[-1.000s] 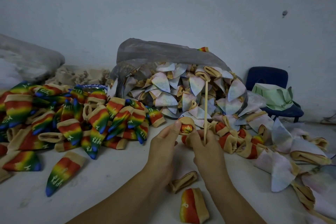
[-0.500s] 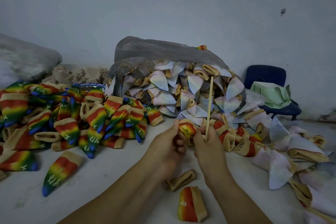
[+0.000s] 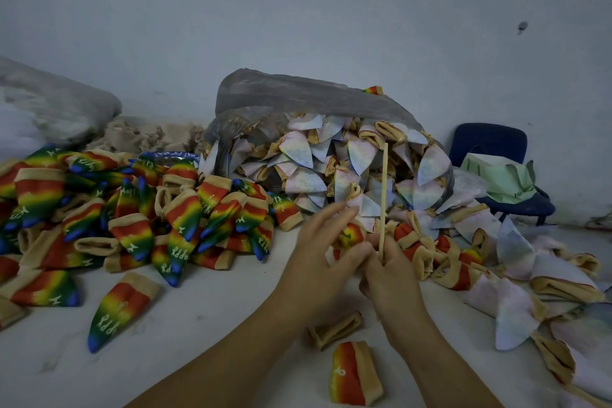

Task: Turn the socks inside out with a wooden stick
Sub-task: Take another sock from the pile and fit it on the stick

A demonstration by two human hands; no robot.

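My right hand grips the lower end of a thin wooden stick that stands nearly upright. Between both hands is a small rainbow sock with its red and yellow part showing. My left hand holds that sock, index finger stretched over its top and the other fingers curled under it. A heap of rainbow socks lies on the left. Pale inside-out socks spill from a grey plastic bag behind my hands.
Loose socks lie near my forearms: a rainbow one, a tan cuff and another rainbow one. More pale socks spread on the right. A blue chair with green cloth stands far right. A grey sack sits back left.
The stick has stayed nearly upright in my right hand. My left hand's fingers have shifted over the sock, and more of its red and yellow part shows now.
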